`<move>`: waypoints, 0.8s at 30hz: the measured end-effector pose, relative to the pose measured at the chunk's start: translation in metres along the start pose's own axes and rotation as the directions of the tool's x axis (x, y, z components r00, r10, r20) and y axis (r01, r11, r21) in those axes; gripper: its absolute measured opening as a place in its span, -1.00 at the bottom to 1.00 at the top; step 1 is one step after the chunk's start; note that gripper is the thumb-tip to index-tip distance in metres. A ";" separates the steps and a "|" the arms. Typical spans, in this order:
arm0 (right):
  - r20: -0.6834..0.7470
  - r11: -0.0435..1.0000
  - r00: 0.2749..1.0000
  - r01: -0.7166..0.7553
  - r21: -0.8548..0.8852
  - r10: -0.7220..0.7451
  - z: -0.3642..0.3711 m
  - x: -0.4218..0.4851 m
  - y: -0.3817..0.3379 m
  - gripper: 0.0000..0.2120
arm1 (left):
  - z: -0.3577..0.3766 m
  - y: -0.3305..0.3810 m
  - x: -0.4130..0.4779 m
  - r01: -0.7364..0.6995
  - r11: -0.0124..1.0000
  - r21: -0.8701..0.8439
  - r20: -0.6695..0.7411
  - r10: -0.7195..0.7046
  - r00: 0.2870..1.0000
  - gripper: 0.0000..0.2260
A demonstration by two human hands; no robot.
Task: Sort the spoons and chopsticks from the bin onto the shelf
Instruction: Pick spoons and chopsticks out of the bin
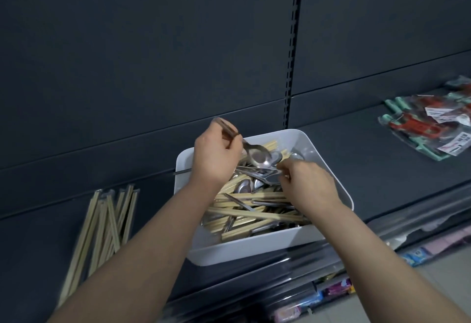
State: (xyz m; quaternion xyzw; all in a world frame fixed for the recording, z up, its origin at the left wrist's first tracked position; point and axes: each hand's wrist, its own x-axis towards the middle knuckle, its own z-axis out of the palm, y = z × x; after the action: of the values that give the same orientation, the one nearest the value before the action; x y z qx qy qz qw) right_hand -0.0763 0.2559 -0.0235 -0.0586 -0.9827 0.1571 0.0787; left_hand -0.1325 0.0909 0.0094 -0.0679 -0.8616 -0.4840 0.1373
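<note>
Shelf (369,159): dark, matte metal deck in front of you, with a slotted upright running up the flat back panel.
Bin (328,170): white, smooth plastic, rectangular with rounded corners, sitting on the shelf between your arms.
Bin contents: a tangled heap of pale wooden chopsticks in clear sleeves (254,214) and shiny steel spoons (244,186), crossing each other at every angle.
Sorted chopsticks (107,218): long, thin wrapped pairs lying loosely fanned on the shelf, well to the left of the bin.
Packaged goods (430,129): glossy clear packets with red and teal pieces, on the shelf far to your right.
Left hand (216,154): your fingers are clenched around the handle of a steel spoon (258,156); its oval bowl hangs over the bin's far half, the handle tip poking out behind your knuckles.
Right hand (308,185): your fingertips pinch down among the spoons at the heap's middle; which piece they grip, you cannot tell from here.
</note>
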 end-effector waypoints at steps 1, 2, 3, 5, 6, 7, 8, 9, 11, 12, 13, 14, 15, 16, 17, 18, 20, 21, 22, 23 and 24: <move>0.003 1.000 1.000 -0.003 -0.005 0.003 0.002 0.002 -0.001 -0.70 | 0.001 -0.001 0.000 0.092 0.992 -0.083 0.057 -0.087 0.995 -0.88; 0.004 1.000 1.000 -0.009 -0.003 0.009 0.004 0.003 0.000 -0.67 | 0.002 -0.004 -0.002 0.177 0.976 -0.126 0.125 -0.161 0.979 -0.86; 0.007 1.000 1.000 -0.017 0.005 0.017 0.006 0.005 0.000 -0.64 | 0.004 -0.008 -0.005 0.249 0.957 -0.151 0.183 -0.220 0.958 -0.86; 0.023 1.000 0.999 -0.028 0.015 0.028 0.008 0.006 0.002 -0.61 | 0.008 -0.015 -0.012 0.366 0.911 -0.187 0.254 -0.315 0.914 -0.85; 0.040 1.000 0.999 -0.026 0.011 0.026 0.008 0.006 0.003 -0.61 | 0.009 -0.018 -0.014 0.405 0.893 -0.196 0.269 -0.349 0.898 -0.85; 0.061 1.000 0.998 -0.021 0.003 0.021 0.009 0.006 0.003 -0.62 | 0.008 -0.022 -0.015 0.435 0.875 -0.212 0.273 -0.374 0.886 -0.86; 0.079 1.000 0.997 -0.016 -0.004 0.016 0.010 0.006 0.003 -0.62 | 0.007 -0.027 -0.014 0.455 0.858 -0.238 0.262 -0.395 0.881 -0.85; 0.088 1.000 0.996 -0.012 -0.008 0.013 0.011 0.006 0.003 -0.63 | 0.005 -0.032 -0.013 0.468 0.840 -0.275 0.235 -0.413 0.880 -0.84; 0.088 1.000 0.996 -0.005 -0.017 0.007 0.012 0.006 0.003 -0.71 | 0.000 -0.040 -0.008 0.420 0.873 -0.248 0.122 -0.402 0.908 -0.84; 0.094 1.000 0.996 -0.002 -0.021 0.004 0.013 0.006 0.003 -0.74 | -0.003 -0.042 -0.005 0.354 0.927 -0.122 0.071 -0.347 0.935 -0.87; 0.103 1.000 0.995 0.002 -0.024 0.000 0.015 0.006 0.003 -0.75 | -0.004 -0.043 -0.004 0.281 0.957 0.066 0.076 -0.286 0.955 -0.89; 0.112 1.000 0.994 0.005 -0.024 -0.002 0.016 0.006 0.003 -0.76 | -0.003 -0.042 -0.003 0.202 0.942 0.268 0.127 -0.243 0.962 -0.90; 0.120 1.000 0.993 0.003 -0.015 -0.001 0.016 0.006 0.003 -0.76 | -0.001 -0.040 -0.003 0.123 0.897 0.425 0.186 -0.220 0.958 -0.90; 0.125 1.000 0.992 -0.001 0.001 0.001 0.017 0.007 0.003 -0.75 | 0.002 -0.037 -0.003 0.056 0.855 0.516 0.237 -0.205 0.950 -0.92; 0.126 1.000 0.992 -0.002 0.018 0.000 0.017 0.008 0.003 -0.75 | 0.005 -0.035 -0.003 -0.017 0.828 0.561 0.283 -0.172 0.944 -0.98; 0.125 1.000 0.992 -0.001 0.030 -0.003 0.017 0.009 0.003 -0.74 | 0.011 -0.035 -0.002 -0.105 0.803 0.587 0.324 -0.114 0.939 -0.91; 0.126 0.999 0.992 0.007 0.033 -0.011 0.017 0.010 0.004 -0.71 | 0.022 -0.037 -0.001 -0.287 0.732 0.618 0.424 -0.002 0.906 -0.77; 0.129 1.000 0.992 0.012 0.027 -0.015 0.017 0.009 0.004 -0.69 | 0.026 -0.038 -0.001 -0.347 0.690 0.635 0.456 0.028 0.890 -0.74; 0.129 1.000 0.991 0.020 0.016 -0.022 0.018 0.009 0.004 -0.68 | 0.029 -0.039 0.000 -0.388 0.645 0.658 0.480 0.037 0.876 -0.74; 0.128 1.000 0.991 0.031 0.000 -0.031 0.019 0.009 0.004 -0.66 | 0.031 -0.039 0.001 -0.406 0.604 0.685 0.493 0.026 0.870 -0.77; 0.121 0.999 0.992 0.040 -0.014 -0.038 0.020 0.009 0.004 -0.64 | 0.032 -0.039 0.002 -0.419 0.570 0.707 0.499 0.017 0.866 -0.82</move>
State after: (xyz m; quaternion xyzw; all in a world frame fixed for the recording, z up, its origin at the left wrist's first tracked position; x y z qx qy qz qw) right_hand -0.0880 0.2551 -0.0428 -0.0303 -0.9879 0.1506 0.0219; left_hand -0.1492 0.0982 -0.0377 -0.2155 -0.9764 0.0022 0.0154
